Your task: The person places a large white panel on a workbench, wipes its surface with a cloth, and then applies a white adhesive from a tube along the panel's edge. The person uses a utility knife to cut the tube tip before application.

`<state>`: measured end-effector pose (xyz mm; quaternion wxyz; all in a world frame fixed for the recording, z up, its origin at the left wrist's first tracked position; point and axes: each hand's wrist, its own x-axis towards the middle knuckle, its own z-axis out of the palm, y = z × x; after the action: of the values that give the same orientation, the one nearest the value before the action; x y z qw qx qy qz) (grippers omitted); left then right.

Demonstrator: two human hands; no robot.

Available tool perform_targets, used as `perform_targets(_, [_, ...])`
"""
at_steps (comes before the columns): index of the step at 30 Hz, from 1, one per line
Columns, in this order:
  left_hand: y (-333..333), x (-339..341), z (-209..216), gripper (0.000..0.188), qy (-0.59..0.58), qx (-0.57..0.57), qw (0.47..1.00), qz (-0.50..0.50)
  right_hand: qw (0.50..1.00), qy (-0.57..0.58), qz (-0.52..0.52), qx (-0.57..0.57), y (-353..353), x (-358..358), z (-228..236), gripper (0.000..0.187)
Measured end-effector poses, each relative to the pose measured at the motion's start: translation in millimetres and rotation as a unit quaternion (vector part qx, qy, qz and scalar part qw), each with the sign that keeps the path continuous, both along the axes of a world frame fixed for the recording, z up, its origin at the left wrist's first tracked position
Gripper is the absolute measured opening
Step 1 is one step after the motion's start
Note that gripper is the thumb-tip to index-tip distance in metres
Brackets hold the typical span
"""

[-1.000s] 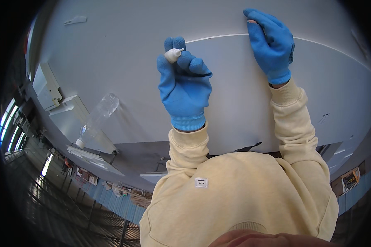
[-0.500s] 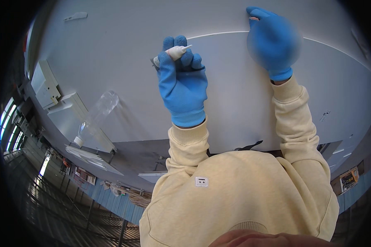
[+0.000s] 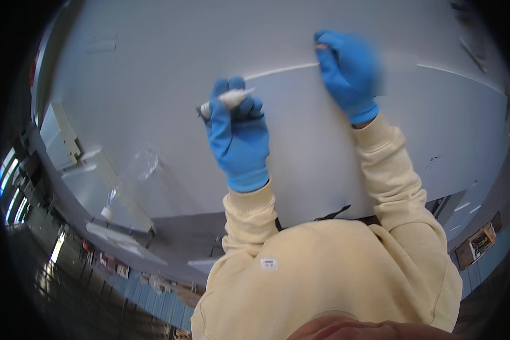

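Note:
My left hand (image 3: 238,136), in a blue glove, wraps its fingers round a small white squeeze bottle (image 3: 232,98). The bottle's thin nozzle points to the right. My right hand (image 3: 348,71), gloved alike, is closed just above the seam of a large grey panel (image 3: 300,113). A bare fingertip pokes out of that glove. Whatever the right fingers hold, if anything, is hidden. The panel's white edge line runs between both hands and on to the right.
A clear plastic bottle (image 3: 131,180) with a white cap lies at the left, near white panel pieces (image 3: 90,175). At the far left stands a notched white piece (image 3: 59,136). A thin flat piece (image 3: 102,44) lies at the upper left. A blurred dark item (image 3: 473,51) is at the upper right.
The view has shifted, so most things appear lower. My right hand has moved left, nearer the left hand along the seam. My left hand keeps its hold on the squeeze bottle.

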<state>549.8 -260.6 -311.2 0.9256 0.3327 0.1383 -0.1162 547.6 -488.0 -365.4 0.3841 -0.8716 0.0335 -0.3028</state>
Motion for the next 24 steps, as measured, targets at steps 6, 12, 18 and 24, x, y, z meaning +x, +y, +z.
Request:
perform_targets(6, [-11.2, -4.3, 20.0, 0.033, -0.003, 0.053, 0.998, -0.024, 0.992, 0.1, -0.014, -0.073, -5.9, 6.6, 27.0, 0.017])
perform_targets(12, [-26.2, -14.2, 28.4, 0.032, -0.005, 0.075, 0.995, -0.07, 0.899, 0.338, -0.085, -0.267, -70.8, 42.4, 49.2, 0.029])
perform_targets(18, [-71.1, -36.0, 52.4, 0.03, -0.019, 0.068, 0.991, -0.111, 0.821, 0.494, -0.113, -0.262, -129.8, 70.2, 53.4, 0.027])
perform_targets(24, [-109.6, -66.7, 72.7, 0.034, -0.034, 0.094, 0.988, -0.115, 0.898, 0.328, -0.11, -0.271, -154.5, 16.9, 95.3, 0.007])
